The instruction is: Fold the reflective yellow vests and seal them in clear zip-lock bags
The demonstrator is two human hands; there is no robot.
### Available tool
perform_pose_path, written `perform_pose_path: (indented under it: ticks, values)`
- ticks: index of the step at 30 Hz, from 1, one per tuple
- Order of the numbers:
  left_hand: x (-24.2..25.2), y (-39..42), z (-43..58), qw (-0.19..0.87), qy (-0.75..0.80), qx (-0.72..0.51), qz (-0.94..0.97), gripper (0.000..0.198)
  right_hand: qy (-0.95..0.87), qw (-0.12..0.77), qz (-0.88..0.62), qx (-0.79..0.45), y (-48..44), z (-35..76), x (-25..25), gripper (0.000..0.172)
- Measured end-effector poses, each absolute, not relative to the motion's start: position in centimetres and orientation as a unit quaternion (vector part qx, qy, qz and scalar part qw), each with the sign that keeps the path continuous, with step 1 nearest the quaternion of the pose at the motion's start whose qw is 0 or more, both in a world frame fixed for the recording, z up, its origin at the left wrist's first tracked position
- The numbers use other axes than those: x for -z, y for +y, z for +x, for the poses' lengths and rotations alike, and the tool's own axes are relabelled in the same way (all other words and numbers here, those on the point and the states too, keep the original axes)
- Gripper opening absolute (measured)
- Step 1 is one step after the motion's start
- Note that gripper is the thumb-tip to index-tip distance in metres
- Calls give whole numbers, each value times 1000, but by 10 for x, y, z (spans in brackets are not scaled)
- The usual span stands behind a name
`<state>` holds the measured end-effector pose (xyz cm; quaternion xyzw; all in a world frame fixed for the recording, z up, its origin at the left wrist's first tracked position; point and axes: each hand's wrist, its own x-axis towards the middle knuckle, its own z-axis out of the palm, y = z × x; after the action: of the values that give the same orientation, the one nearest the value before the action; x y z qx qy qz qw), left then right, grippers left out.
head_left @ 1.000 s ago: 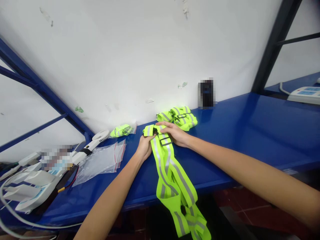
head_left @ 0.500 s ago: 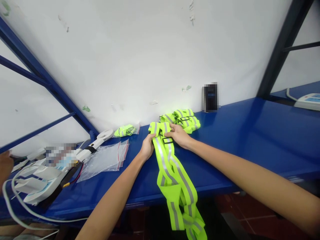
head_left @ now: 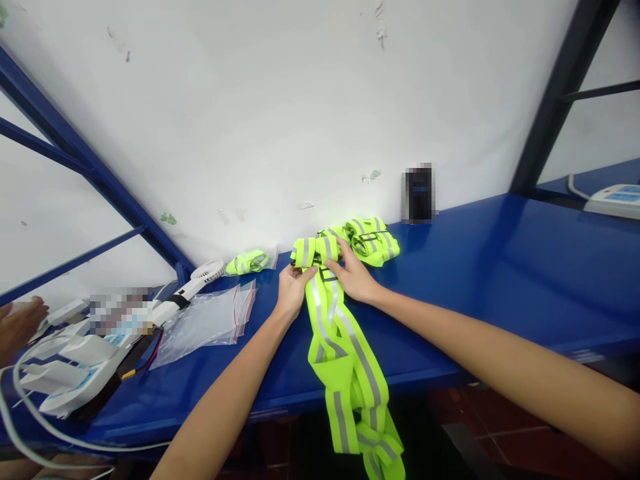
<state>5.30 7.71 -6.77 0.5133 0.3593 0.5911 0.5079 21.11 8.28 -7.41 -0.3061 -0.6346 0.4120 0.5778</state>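
Note:
A neon yellow reflective strap vest lies across the blue shelf and hangs over its front edge. My left hand and my right hand both pinch its far end, which is lifted slightly and folded back near the wall. A black buckle sits between the two hands. A folded vest of the same kind lies just behind my right hand. A smaller bagged vest rests to the left against the wall.
Clear zip bags lie left of my hands. A white hand fan, white devices and cables crowd the shelf's left end, where another person's hand shows. A dark object stands at the wall.
My hands have raised the vest's far end and folded it back toward the wall. The hanging part has slid up a little. Another person's hand has come further in at the left edge.

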Motion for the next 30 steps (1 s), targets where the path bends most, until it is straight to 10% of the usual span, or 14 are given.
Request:
perform_pose_path:
  ticks: [19, 30]
  values:
    - [67, 71, 55, 631, 291, -487, 530, 48, -651, 561, -335, -387, 79, 215, 69, 63]
    - [53, 69, 47, 733, 269, -447, 437, 89, -602, 550, -335, -472, 79, 211, 67, 53]
